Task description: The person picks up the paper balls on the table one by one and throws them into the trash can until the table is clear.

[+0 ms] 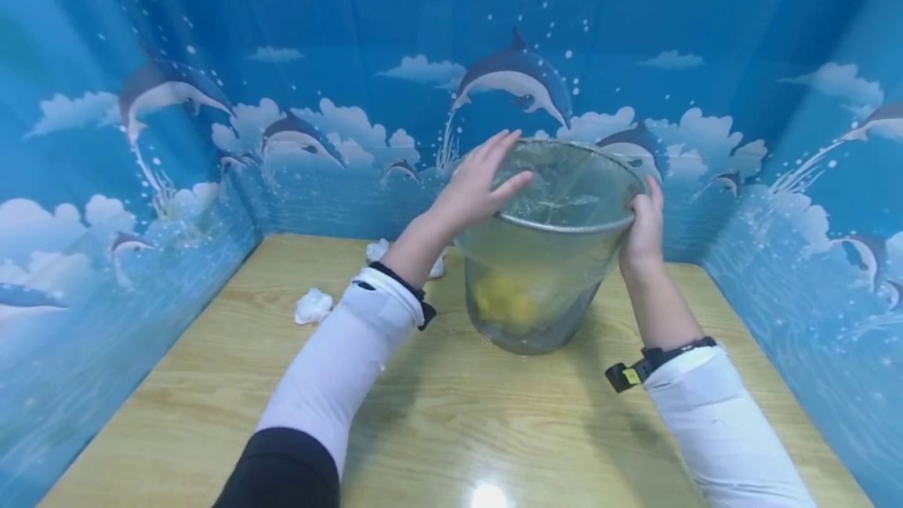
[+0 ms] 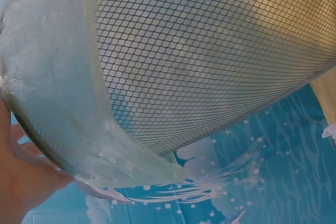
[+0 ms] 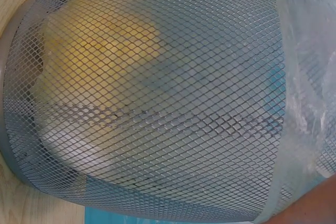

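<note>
Nearest us are the two white sleeves, with a black strap at each wrist. Beyond them, the left hand lies at the left of the bin's rim, fingers long and straight, thumb spread apart; we cannot tell how firmly it bears on the rim. The right hand grips the rim opposite, fingers bent round it. Between them stands the mesh bin, right of the middle of the wooden table.

From the head we look into its clear liner, while the mesh hardly reads; both wrist views show the mesh plainly, and the liner folded down outside the rim. The right wrist view adds a white piece beside the yellow bundle near the base.

Bare wood stretches widely before the bin; on its right, the right forearm crosses the strip toward the table's edge. Farther left lies a crumpled white paper, with more white paper partly behind the left forearm. The dolphin curtain bounds the table's back and sides.
</note>
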The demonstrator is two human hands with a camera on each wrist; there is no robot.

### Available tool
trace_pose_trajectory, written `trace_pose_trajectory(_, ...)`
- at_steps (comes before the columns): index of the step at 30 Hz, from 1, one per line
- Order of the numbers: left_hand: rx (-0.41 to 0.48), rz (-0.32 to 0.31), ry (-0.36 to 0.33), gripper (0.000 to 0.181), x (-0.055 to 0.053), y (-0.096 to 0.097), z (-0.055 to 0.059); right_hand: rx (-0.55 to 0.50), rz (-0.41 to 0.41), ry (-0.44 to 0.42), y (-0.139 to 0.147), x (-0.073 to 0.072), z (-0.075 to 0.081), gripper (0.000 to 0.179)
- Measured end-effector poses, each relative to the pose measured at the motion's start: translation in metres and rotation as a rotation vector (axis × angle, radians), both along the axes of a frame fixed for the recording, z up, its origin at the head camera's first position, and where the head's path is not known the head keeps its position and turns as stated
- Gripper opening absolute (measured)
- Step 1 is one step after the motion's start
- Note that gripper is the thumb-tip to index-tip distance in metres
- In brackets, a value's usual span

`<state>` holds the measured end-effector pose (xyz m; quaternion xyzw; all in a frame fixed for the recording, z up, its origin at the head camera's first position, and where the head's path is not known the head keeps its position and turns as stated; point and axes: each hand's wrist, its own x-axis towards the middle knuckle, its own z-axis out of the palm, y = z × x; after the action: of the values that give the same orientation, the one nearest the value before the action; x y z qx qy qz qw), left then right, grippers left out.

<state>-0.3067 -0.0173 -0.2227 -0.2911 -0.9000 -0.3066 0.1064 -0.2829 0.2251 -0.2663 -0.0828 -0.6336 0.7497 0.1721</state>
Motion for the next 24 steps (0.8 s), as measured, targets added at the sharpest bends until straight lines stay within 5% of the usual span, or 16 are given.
trace_pose_trajectory(12,0.031,0.040,0.030,0.066,-0.002,-0.020,-0.008,-0.011,-0.003,-0.004,0.001,-0.001,0.000,0.069)
trace_pose_trajectory(24,0.117,0.132,0.000,0.065,-0.011,-0.062,-0.018,-0.009,-0.010,0.002,0.000,-0.001,0.000,0.069)
